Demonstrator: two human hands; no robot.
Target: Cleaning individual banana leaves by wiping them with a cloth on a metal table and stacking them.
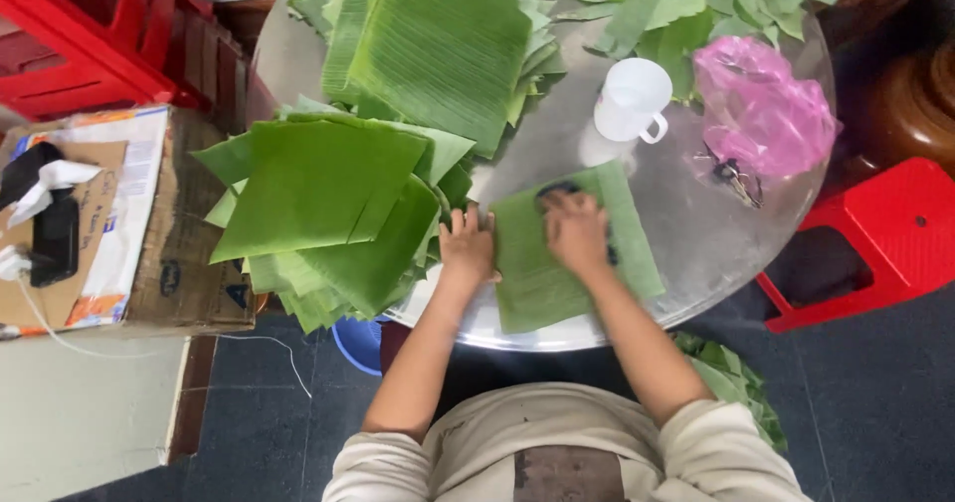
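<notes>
While flat, both hands (522, 238) press the leaf (557, 283).

Cardboard box (169, 233): brown, rectangular, well to the left of the left hand's fingers (466, 225), off the round table; flaps open on top.
Box label (124, 203): white printed sheet with orange and blue patches, along the top flap and its near corner, on the side facing the fingers.
Dark device (55, 241): black, slab-shaped, lying on the box top at its far-left end; whether its screen faces up cannot be told.
Pink plastic bag (761, 104): translucent, crumpled, on the table beyond and right of the right hand's fingers (567, 203).
</notes>
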